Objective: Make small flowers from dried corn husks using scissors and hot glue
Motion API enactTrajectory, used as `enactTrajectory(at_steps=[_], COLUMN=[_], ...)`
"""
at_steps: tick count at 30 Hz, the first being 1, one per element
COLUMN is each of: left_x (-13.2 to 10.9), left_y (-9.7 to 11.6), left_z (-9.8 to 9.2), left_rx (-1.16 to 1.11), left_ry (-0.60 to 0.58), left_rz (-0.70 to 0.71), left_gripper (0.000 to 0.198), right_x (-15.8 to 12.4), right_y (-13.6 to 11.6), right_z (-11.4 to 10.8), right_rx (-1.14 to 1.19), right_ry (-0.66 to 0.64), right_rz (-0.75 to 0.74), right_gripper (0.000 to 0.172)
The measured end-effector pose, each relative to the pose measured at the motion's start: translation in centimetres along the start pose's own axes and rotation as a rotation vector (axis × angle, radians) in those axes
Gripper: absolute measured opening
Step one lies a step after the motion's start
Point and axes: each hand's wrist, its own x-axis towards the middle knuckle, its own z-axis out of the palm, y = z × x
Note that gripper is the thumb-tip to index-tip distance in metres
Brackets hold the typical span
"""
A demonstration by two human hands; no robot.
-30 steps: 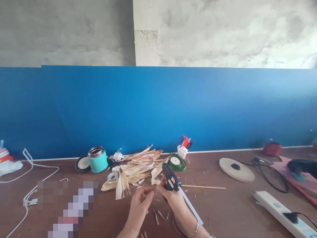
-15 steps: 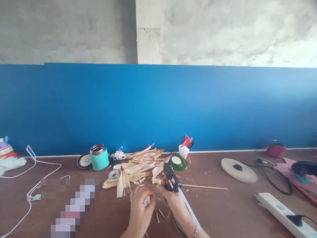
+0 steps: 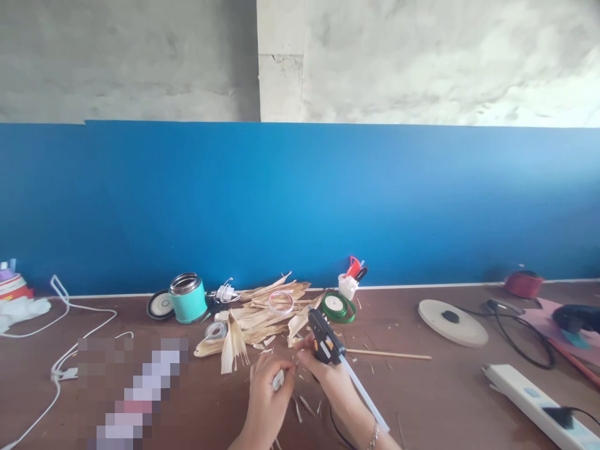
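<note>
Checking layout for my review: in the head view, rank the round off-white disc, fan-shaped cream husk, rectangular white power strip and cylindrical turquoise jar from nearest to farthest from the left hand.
1. Fan-shaped cream husk: just beyond the left hand, leftward.
2. Cylindrical turquoise jar: back left.
3. Round off-white disc: right, toward the back.
4. Rectangular white power strip: far right.

Glue gun (image 3: 327,339) — handle mostly hidden
</note>
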Motion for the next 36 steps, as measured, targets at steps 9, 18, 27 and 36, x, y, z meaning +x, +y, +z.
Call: enactTrajectory(at_steps=[9,18,27,36], left_x=[-0.2,0.1,1.9,1.9], left_y=[-0.2,-0.2,-1.3,-1.6], left_z=[0.1,0.0,-1.7,-2.5], left_rx=[-0.012,0.009,-0.066,0.219], left_ry=[-0.004,0.012,0.131,0.165], left_rz=[-0.026,-0.018,-0.092,0.056], left_gripper=[0.016,0.019,0.031,0.017], right_x=[0.5,0.0,-0.7,-1.5], right_y=[0.3,-0.2,0.6,-0.9], right_z=[0.2,0.1,-1.5,-0.7], right_rx=[-0.018,-0.088,-0.22,-0.424], right_ry=[0.076,0.12,-0.054,-0.293], right_rz=[0.057,0.021,-0.074,-0.258], right_gripper=[0.022,0.026,0.031,0.023])
